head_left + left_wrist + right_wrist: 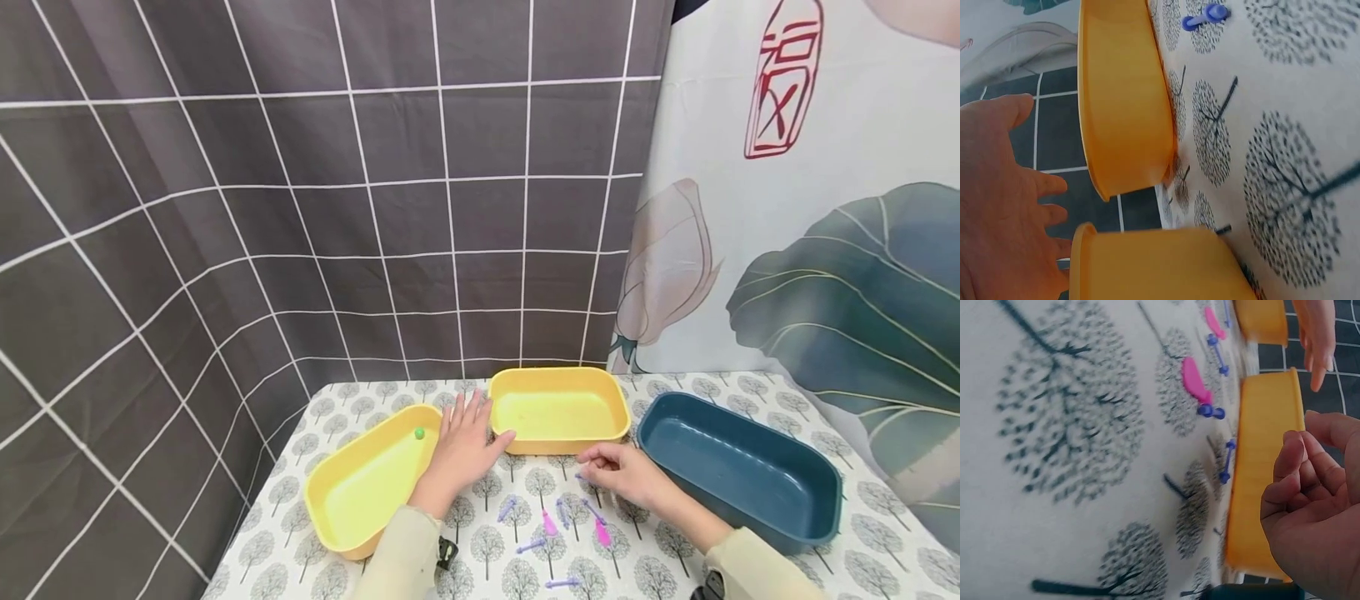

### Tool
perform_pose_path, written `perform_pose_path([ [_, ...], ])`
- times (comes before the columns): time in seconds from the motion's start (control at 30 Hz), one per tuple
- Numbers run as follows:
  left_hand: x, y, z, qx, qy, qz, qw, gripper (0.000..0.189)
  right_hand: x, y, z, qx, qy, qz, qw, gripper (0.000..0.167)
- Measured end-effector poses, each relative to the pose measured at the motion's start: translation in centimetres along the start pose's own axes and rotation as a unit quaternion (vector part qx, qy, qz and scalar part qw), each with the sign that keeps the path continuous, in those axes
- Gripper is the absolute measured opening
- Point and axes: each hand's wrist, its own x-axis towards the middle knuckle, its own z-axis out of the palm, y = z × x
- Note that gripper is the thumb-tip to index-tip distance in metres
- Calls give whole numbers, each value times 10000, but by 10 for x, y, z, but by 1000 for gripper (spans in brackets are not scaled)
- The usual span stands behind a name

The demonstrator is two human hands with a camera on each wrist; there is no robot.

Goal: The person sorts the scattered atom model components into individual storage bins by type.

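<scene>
In the head view my left hand [463, 446] hangs with spread, straight fingers between the left yellow tub [330, 492] and the back yellow tub [558, 447]; nothing is in it. My right hand [626, 475] hovers in front of the back tub, fingers loosely bent. The right wrist view shows nothing between its thumb and fingertips. Below and nearer lie several small purple dumbbell-shaped pieces [564, 582] and two pink pieces [550, 525] with wide rounded ends. One purple dumbbell [1227, 461] lies on the cloth close to the right hand. A small green ball [419, 433] sits in the left tub.
A dark blue tub [750, 454] stands at the right, beside my right forearm. Underneath everything is a white tablecloth [300, 550] printed with grey trees. A dark gridded curtain [480, 217] and a lotus-printed cloth [825, 275] hang behind the table.
</scene>
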Motion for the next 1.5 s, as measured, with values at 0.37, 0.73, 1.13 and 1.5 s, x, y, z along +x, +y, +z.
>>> perform_pose_path([
  [0.37,17,12,5,194,-136,1,9997,79,-7,17,0,-169,5,282,9995,24],
  [0.73,32,18,11,254,-294,39,9992,78,-7,30,-1,-362,29,404,9985,20],
  [1.13,43,16,19,234,-482,5,9986,79,-6,34,4,-916,257,149,9953,19],
  [1.5,51,12,28,285,-465,-2,9985,78,-4,37,8,-1176,458,273,9916,14],
])
